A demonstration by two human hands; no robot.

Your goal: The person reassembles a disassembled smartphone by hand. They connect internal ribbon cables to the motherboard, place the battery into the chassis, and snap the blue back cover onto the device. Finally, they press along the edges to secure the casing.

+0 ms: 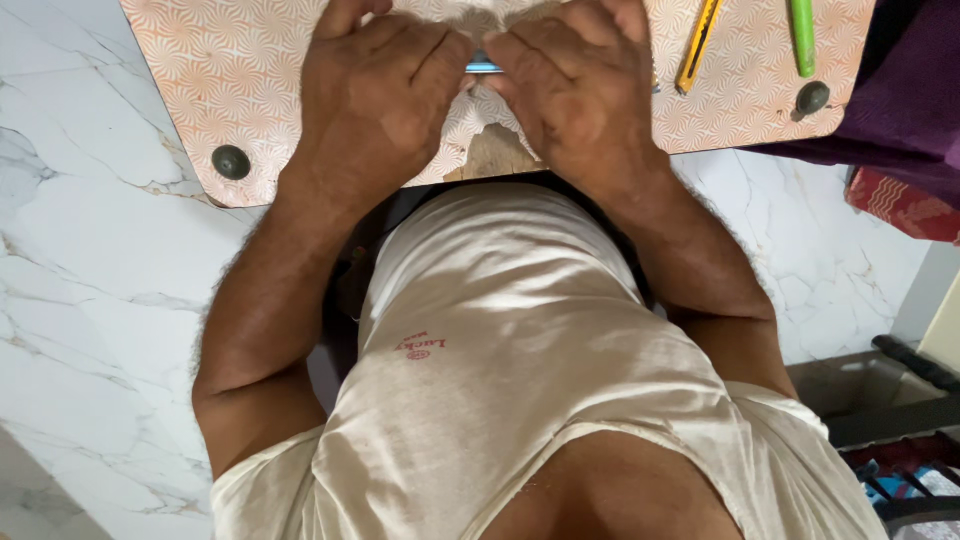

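Observation:
My left hand (375, 95) and my right hand (580, 90) rest close together on a small low table with an orange patterned top (210, 70). Between their fingertips sits a small thin light-blue object (484, 67); both hands pinch it, and most of it is hidden by my fingers. The table's laminate is chipped at the near edge (495, 155), just below my hands. My arms reach forward over my cream shirt.
A yellow utility knife (698, 45) and a green pen-like tool (802, 38) lie on the table's right part. Dark round caps (231, 162) mark its corners. White marble floor (80, 300) surrounds it. Purple and red cloth (905, 110) lies at right, a dark rack (900, 400) lower right.

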